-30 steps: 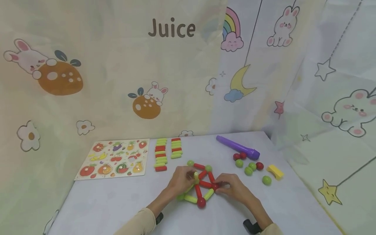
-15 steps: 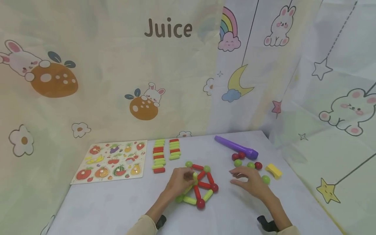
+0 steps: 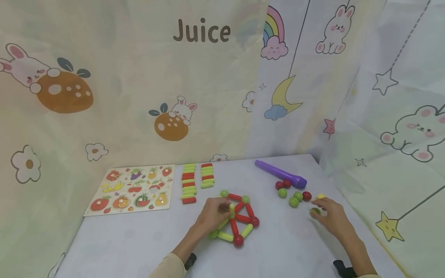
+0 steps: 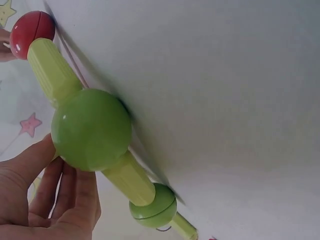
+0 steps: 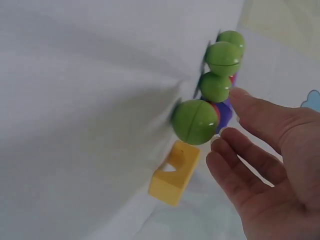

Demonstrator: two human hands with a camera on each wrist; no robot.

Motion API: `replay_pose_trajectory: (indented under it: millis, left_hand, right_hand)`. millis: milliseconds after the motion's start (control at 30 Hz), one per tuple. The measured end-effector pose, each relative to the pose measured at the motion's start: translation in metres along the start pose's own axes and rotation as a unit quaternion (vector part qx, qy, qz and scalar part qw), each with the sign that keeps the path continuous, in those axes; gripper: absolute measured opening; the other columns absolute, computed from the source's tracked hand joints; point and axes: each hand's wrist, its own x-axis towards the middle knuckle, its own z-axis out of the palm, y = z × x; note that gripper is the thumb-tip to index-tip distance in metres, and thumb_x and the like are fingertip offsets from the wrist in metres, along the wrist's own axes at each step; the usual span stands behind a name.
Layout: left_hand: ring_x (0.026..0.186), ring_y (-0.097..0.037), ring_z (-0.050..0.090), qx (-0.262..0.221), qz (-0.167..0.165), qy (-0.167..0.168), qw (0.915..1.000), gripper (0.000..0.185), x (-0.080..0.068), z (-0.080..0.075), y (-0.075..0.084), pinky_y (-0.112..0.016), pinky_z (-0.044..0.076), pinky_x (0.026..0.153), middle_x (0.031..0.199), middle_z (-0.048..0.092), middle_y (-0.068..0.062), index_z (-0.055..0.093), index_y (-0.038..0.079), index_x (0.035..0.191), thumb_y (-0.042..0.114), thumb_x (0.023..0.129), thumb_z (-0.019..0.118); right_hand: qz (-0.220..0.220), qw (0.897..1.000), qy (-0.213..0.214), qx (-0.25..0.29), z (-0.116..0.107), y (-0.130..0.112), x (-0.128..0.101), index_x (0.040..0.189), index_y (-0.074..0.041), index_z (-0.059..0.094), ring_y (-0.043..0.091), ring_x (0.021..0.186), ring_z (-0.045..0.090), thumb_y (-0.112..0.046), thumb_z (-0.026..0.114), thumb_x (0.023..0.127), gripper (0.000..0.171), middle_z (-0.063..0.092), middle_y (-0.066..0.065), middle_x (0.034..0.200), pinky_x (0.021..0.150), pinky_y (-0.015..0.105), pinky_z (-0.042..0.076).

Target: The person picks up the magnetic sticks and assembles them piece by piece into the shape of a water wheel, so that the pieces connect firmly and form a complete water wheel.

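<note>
A flat frame of magnetic sticks and balls lies mid-table, with red sticks (image 3: 235, 227), a red ball (image 3: 238, 240) and green balls (image 3: 246, 199). My left hand (image 3: 213, 213) pinches an upright yellow-green stick (image 3: 231, 208) at its centre. In the left wrist view, a green ball (image 4: 92, 130) partly hides those fingertips. My right hand (image 3: 332, 216) is at the right, thumb and fingers spread around a loose green ball (image 3: 315, 211). In the right wrist view, this green ball (image 5: 195, 122) sits just beyond the fingertips, apparently untouched.
Other loose balls (image 3: 293, 202) lie beside a purple microphone-shaped toy (image 3: 281, 173). A yellow block (image 5: 175, 175) is partly behind my right hand in the head view. Two columns of sticks (image 3: 207, 177) and a fruit puzzle board (image 3: 130, 189) stand back left.
My right hand has let go of the red ball at the frame's right corner and moved right to the loose green ball. My left hand stays on the upright stick.
</note>
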Motion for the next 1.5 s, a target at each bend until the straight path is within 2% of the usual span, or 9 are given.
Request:
replay_pose_trajectory:
  millis: [167, 367, 433, 533, 633, 733, 933, 1233, 1500]
  left_hand:
    - [0.088, -0.006, 0.067, 0.019, 0.019, -0.007, 0.9996, 0.013, 0.002, -0.003, 0.0, -0.026, 0.06, 0.084, 0.091, 0.075, 0.009, 0.082, 0.013, 0.103, 0.006, 0.093, 0.085]
    - [0.088, -0.005, 0.065, 0.037, 0.021, -0.015, 0.999, 0.014, 0.004, -0.005, 0.001, -0.025, 0.059, 0.084, 0.093, 0.075, 0.01, 0.083, 0.013, 0.107, 0.01, 0.094, 0.085]
    - [0.089, -0.005, 0.065, 0.042, 0.019, -0.018, 0.9988, 0.015, 0.004, -0.005, 0.001, -0.024, 0.059, 0.083, 0.094, 0.075, 0.01, 0.083, 0.012, 0.109, 0.011, 0.094, 0.085]
    - [0.088, -0.005, 0.065, 0.049, 0.014, -0.021, 0.9985, 0.018, 0.004, -0.005, 0.002, -0.024, 0.059, 0.083, 0.095, 0.075, 0.01, 0.083, 0.012, 0.112, 0.013, 0.095, 0.085]
    - [0.089, -0.006, 0.064, 0.054, 0.014, -0.019, 0.9982, 0.019, 0.003, -0.007, 0.004, -0.024, 0.059, 0.083, 0.096, 0.075, 0.01, 0.083, 0.012, 0.113, 0.013, 0.095, 0.085]
    - [0.09, -0.005, 0.065, 0.051, 0.018, -0.015, 0.9984, 0.021, 0.003, -0.009, 0.006, -0.024, 0.059, 0.084, 0.097, 0.076, 0.009, 0.083, 0.011, 0.115, 0.013, 0.094, 0.085]
    - [0.09, -0.003, 0.067, 0.027, 0.03, -0.01, 0.9991, 0.022, 0.001, -0.007, 0.003, -0.023, 0.059, 0.086, 0.099, 0.079, 0.007, 0.082, 0.009, 0.117, 0.011, 0.095, 0.085]
    - [0.094, -0.005, 0.07, 0.021, 0.029, -0.003, 0.9993, 0.018, -0.003, -0.007, 0.001, -0.025, 0.06, 0.089, 0.102, 0.081, 0.005, 0.083, 0.012, 0.115, 0.01, 0.097, 0.082]
    - [0.106, -0.026, 0.072, 0.064, 0.022, 0.092, 0.9935, 0.023, -0.017, -0.03, -0.015, -0.04, 0.062, 0.09, 0.115, 0.079, -0.011, 0.079, 0.001, 0.119, 0.002, 0.095, 0.08]
  right_hand:
    - [0.028, 0.999, -0.04, -0.004, 0.004, 0.005, 0.001, 0.103, 0.006, 0.079, 0.033, 0.084, 0.072, 0.004, 0.089, 0.079, 0.026, 0.075, 0.025, 0.105, 0.073, 0.046, 0.063]
    - [0.065, 0.994, -0.082, -0.007, 0.004, 0.004, 0.007, 0.105, 0.009, 0.078, 0.041, 0.093, 0.073, 0.006, 0.085, 0.083, 0.024, 0.073, 0.031, 0.11, 0.086, 0.059, 0.06]
    - [0.048, 0.996, -0.068, -0.012, 0.001, -0.002, 0.008, 0.104, 0.008, 0.079, 0.037, 0.09, 0.074, 0.007, 0.087, 0.081, 0.024, 0.075, 0.025, 0.103, 0.083, 0.055, 0.062]
    - [-0.012, 1.0, -0.01, 0.008, -0.005, -0.026, 0.013, 0.101, 0.005, 0.08, 0.03, 0.082, 0.074, 0.009, 0.091, 0.074, 0.03, 0.076, 0.014, 0.097, 0.076, 0.041, 0.064]
    - [-0.09, 0.993, 0.048, 0.059, -0.006, -0.063, 0.026, 0.102, -0.003, 0.082, 0.022, 0.08, 0.076, 0.008, 0.096, 0.068, 0.038, 0.078, 0.006, 0.097, 0.077, 0.021, 0.061]
    - [-0.129, 0.981, 0.028, 0.139, 0.001, -0.103, 0.042, 0.108, -0.009, 0.083, 0.016, 0.086, 0.077, 0.004, 0.096, 0.072, 0.04, 0.08, 0.002, 0.104, 0.085, 0.01, 0.055]
    - [-0.152, 0.949, -0.07, 0.267, 0.036, -0.155, 0.071, 0.117, -0.012, 0.082, 0.019, 0.103, 0.077, -0.004, 0.09, 0.086, 0.033, 0.08, -0.003, 0.112, 0.093, 0.023, 0.059]
    - [-0.136, 0.928, -0.12, 0.326, 0.068, -0.178, 0.087, 0.12, -0.014, 0.083, 0.02, 0.11, 0.075, -0.004, 0.088, 0.087, 0.034, 0.08, -0.002, 0.114, 0.093, 0.044, 0.063]
    - [-0.147, 0.923, -0.13, 0.33, 0.079, -0.181, 0.09, 0.12, -0.006, 0.081, 0.027, 0.109, 0.075, -0.005, 0.086, 0.089, 0.031, 0.079, 0.006, 0.115, 0.092, 0.049, 0.062]
